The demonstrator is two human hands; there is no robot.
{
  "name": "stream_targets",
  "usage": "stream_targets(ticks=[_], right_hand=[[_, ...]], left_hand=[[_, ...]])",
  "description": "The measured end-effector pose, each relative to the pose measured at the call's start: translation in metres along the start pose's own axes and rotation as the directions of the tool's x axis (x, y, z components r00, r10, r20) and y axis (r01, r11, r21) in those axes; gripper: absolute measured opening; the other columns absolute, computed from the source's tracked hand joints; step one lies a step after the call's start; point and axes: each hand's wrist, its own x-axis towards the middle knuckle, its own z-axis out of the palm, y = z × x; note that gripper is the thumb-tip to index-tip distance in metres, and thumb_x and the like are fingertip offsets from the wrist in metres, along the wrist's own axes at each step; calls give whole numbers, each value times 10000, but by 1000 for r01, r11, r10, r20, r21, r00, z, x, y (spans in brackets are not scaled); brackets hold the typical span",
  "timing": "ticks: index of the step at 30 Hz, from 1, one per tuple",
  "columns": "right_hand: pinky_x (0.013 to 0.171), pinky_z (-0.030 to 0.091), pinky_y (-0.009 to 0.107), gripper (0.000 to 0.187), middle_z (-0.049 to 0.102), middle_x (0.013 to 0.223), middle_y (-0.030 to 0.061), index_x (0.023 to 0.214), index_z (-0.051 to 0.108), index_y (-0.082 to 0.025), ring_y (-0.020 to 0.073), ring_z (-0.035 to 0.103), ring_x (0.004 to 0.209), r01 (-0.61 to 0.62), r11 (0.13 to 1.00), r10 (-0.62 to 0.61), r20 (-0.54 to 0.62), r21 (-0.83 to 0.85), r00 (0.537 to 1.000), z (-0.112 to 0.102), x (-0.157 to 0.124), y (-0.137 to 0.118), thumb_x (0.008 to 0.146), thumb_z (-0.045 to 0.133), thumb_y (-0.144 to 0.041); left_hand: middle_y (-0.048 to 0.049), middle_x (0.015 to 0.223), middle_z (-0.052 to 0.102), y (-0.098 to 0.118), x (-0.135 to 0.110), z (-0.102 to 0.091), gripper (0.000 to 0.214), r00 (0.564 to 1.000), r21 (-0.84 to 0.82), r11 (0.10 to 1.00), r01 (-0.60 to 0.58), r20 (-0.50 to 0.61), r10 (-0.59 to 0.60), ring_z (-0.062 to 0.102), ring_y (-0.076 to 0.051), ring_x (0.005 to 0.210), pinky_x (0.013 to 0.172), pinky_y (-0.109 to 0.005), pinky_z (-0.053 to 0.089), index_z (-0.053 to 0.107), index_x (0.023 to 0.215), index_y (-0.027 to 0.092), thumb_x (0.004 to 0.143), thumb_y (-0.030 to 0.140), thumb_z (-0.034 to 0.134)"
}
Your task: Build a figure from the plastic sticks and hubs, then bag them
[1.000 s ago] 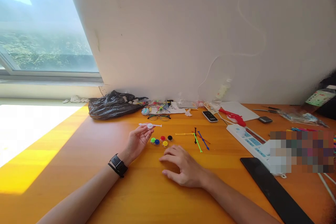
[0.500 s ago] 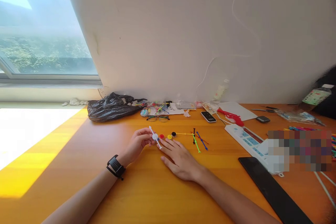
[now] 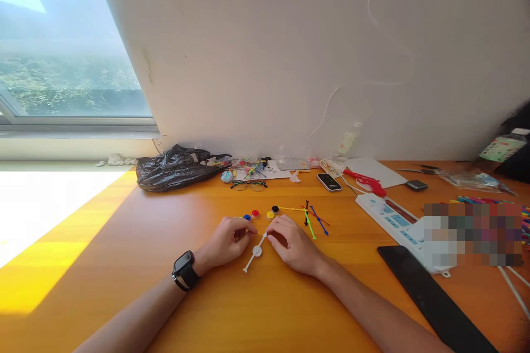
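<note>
A white arrow spinner (image 3: 256,251) with a round disc at its middle lies slantwise between my hands, low over or on the table. Its upper tip meets the fingertips of my right hand (image 3: 295,244), thumb and forefinger closed there. My left hand (image 3: 227,241) is to the left of the disc, fingers curled and pinched together; what they hold, if anything, is hidden. Just beyond the hands sit small discs: blue (image 3: 247,217), red (image 3: 255,213), yellow (image 3: 270,215) and black (image 3: 275,209). A bit of green shows behind my left hand.
Several loose coloured arrows (image 3: 313,220) lie right of the discs. Glasses (image 3: 249,186), a black plastic bag (image 3: 176,168) and a black-faced device (image 3: 329,182) line the back. A power strip (image 3: 391,222) and a black slab (image 3: 426,292) lie at right.
The white spinner has come down and nearer to me, turned to slant the other way. My left hand has let go of its disc; my right hand has curled from lying flat.
</note>
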Motion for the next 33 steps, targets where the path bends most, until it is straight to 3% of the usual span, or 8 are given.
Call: stream_targets(ticks=[3,7,12,18,26,29,31,33], right_hand=[[732,444,309,126,643,804,30,802,607,-203,195,579,788,-58,998,56,-55,-31,997,-2,-2,-2,921,625,-163],[620,384,272,151,611,729,-7,754,622,-202,143,529,647,-49,999,48,40,19,998,-5,-7,-11,904,637,-187],[779,449,237,267,707,974,-15,1090,763,-306,139,648,835,142,982,-174,299,125,938,-4,-12,-27,924,613,-161],[784,467,255,317,722,1026,21,1204,743,-295,182,678,895,103,993,-83,306,-49,949,-12,-9,-25,926,613,-213],[878,520,309,439,737,1235,43,1384,647,-330,238,707,1044,83,993,-64,198,-89,978,-9,-8,-20,957,584,-247],[806,508,303,265,775,1007,45,1169,746,-276,220,712,896,9,994,-2,71,-108,998,-15,-5,-11,1009,540,-327],[745,478,312,358,743,842,48,958,760,-241,212,683,779,-122,979,107,-95,-161,990,-30,0,1,1052,455,-403],[762,467,324,527,732,827,60,911,744,-225,217,683,801,-265,955,224,-255,-137,941,-53,4,16,1090,299,-443]], left_hand=[[-60,940,732,-4,1,-4,175,983,141,988,-56,-163,79,631,-195,864,797,-306,485,732,960,187,916,146,568],[-96,1121,732,-14,5,-7,227,987,301,953,-41,-138,86,625,-254,1020,932,-390,486,739,1090,215,895,164,634],[-88,1032,743,-24,7,-2,165,986,334,942,25,-165,32,626,-247,948,860,-382,495,739,1036,218,982,230,584],[-80,1011,738,-13,6,-4,155,970,293,956,5,-235,67,627,-248,960,881,-387,493,725,1033,217,993,266,584],[-81,1106,723,-4,2,2,127,930,180,983,-45,-351,107,652,-228,1041,938,-361,502,664,1090,215,1006,276,591],[-72,1013,721,6,-2,5,119,930,94,993,-72,-354,101,656,-193,910,854,-322,517,659,1052,202,1001,296,609],[-66,937,707,15,-5,9,128,946,31,992,-119,-299,123,638,-175,835,804,-304,519,665,1037,188,995,298,616],[-69,916,703,23,-8,14,159,969,-36,984,-177,-180,168,635,-167,810,791,-297,525,678,1089,178,985,287,627]])
